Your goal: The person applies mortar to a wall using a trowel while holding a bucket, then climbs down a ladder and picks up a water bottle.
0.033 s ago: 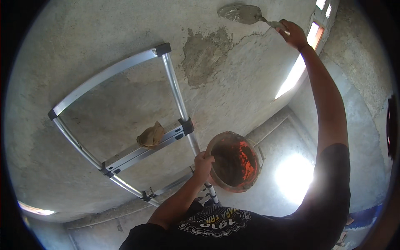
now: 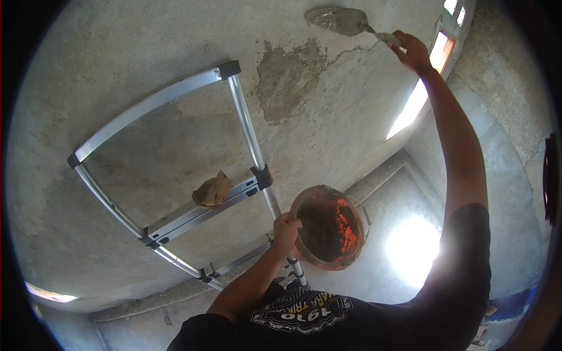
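Up high, spreading wet grey mud on a rough grey wall.

Right hand (image 2: pixel 413 51) closed tight around the handle of a trowel (image 2: pixel 339 20), arm stretched far up, flat blade loaded with grey mud and touching the wall (image 2: pixel 146 64) near the top. Left hand (image 2: pixel 285 227) curled shut over the rim of a round orange bucket (image 2: pixel 328 228), held beside the ladder, dark mud inside. Darker wet patch (image 2: pixel 290 79) on the wall, below and to the left of the trowel. Silver ladder (image 2: pixel 246 126) leaning on the wall, with a crumpled brown rag (image 2: pixel 212 190) sitting on one rung. No boxes, labels or signs anywhere. Bright window slot (image 2: pixel 413 105) under the raised arm. Black shirt (image 2: pixel 304 319) with white print at the bottom.
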`<state>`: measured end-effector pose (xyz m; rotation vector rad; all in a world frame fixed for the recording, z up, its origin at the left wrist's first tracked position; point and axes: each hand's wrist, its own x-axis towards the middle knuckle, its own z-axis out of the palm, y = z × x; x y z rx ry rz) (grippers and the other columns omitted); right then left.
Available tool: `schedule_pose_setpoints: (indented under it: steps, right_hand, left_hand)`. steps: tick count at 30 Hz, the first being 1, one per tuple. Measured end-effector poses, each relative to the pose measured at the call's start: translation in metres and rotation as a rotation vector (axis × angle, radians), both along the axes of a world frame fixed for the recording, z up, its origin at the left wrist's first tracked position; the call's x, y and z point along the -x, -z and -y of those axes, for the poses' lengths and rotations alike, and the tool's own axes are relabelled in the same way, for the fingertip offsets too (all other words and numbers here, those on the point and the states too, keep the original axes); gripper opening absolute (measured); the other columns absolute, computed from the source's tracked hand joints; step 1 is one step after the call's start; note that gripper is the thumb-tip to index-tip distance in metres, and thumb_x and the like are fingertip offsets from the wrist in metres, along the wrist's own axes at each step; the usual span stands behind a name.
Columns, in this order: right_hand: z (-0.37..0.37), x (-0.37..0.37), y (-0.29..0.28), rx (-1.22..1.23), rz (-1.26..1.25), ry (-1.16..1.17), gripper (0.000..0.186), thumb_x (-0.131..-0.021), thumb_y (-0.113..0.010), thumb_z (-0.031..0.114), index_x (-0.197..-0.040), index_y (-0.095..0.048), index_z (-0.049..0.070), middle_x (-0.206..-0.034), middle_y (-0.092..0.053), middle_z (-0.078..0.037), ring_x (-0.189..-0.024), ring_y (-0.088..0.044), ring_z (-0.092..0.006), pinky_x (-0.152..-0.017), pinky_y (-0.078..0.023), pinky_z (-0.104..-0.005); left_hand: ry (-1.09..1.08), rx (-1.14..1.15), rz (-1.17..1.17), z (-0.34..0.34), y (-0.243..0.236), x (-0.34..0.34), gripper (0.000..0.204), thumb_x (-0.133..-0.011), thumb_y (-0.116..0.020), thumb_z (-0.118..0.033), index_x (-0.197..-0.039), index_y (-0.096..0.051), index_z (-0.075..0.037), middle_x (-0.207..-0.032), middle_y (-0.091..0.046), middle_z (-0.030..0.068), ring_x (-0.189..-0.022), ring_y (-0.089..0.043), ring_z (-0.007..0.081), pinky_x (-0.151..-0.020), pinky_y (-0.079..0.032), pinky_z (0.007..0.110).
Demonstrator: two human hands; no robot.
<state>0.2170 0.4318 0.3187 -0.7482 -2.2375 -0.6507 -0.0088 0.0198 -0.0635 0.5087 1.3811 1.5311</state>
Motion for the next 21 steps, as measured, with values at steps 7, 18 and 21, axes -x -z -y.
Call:
schedule_pose_setpoints:
  steps: [7,18,21]
  right_hand:
    - [0.02,0.026,0.06,0.008,0.154,-0.025,0.044,-0.082,-0.07,0.047,-0.107,-0.064,0.011,-0.092,-0.067,-0.012,-0.087,-0.066,-0.0301,-0.076,-0.052,-0.0412]
    - [0.026,0.018,-0.014,-0.112,-0.041,-0.078,0.042,-0.086,-0.065,0.048,-0.106,-0.063,0.011,-0.091,-0.068,-0.013,-0.081,-0.066,-0.0348,-0.071,-0.053,-0.0424]
    - [0.033,0.03,0.03,-0.064,-0.028,-0.143,0.043,-0.083,-0.069,0.045,-0.106,-0.062,0.01,-0.088,-0.067,-0.012,-0.08,-0.066,-0.0333,-0.071,-0.051,-0.0437]
  left_hand:
    - [0.058,0.004,-0.058,0.0,0.018,-0.002,0.018,-0.07,-0.06,-0.007,-0.083,-0.065,0.005,-0.071,-0.06,0.0072,-0.067,-0.058,0.018,-0.064,-0.046,0.033]
    - [0.072,0.004,-0.016,-0.006,0.008,-0.004,0.016,-0.07,-0.061,-0.004,-0.082,-0.064,0.005,-0.073,-0.06,0.006,-0.068,-0.057,0.0166,-0.064,-0.046,0.031]
    - [0.092,-0.009,0.002,-0.01,0.02,-0.006,0.012,-0.07,-0.061,-0.004,-0.079,-0.063,0.003,-0.071,-0.057,0.0039,-0.065,-0.055,0.0146,-0.062,-0.045,0.03]
